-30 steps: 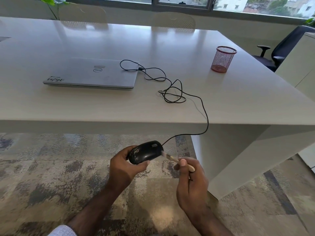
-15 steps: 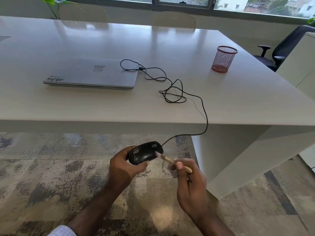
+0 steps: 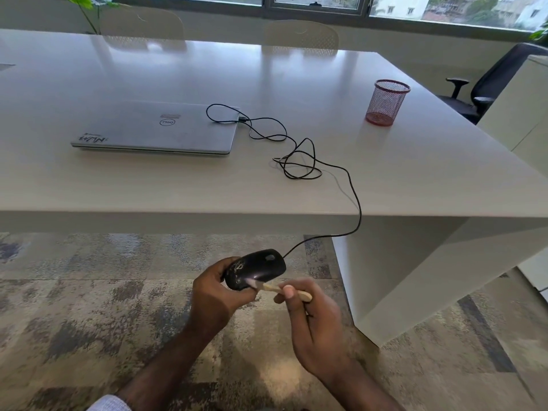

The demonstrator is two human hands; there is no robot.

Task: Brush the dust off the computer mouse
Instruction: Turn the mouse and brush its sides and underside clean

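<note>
The mouse (image 3: pixel 255 269) was held off the desk (image 3: pixel 385 173), out over the carpet (image 3: pixel 74 292) in front of its near edge, cupped in the left hand (image 3: pixel 218 295) with the fingers curled round its rear end. The right hand (image 3: pixel 314 324) pinched a small brush (image 3: pixel 278 288) by its pale wooden handle, thumb on top, fingers folded beneath.

What had changed was the brush's place on the shell. A second before, the bristles lay at the front of the mouse, by the wheel and the cable's exit; half a second before, they were still near that end. Now the white tuft touched the near side toward the rear — just beside the left thumb, where pale specks showed on the black plastic. The mouse itself had barely shifted in the grip.

That suggested the sweep had run from front to back, and that the work was well under way but probably not finished: the specks by the thumb still looked like dust, though some might be wear or glare.

The cable (image 3: pixel 353 197) ran up over the desk edge, through a loose tangle, to a closed laptop (image 3: pixel 154 129). A red mesh cup (image 3: pixel 385 102) stood well apart on the right.
</note>
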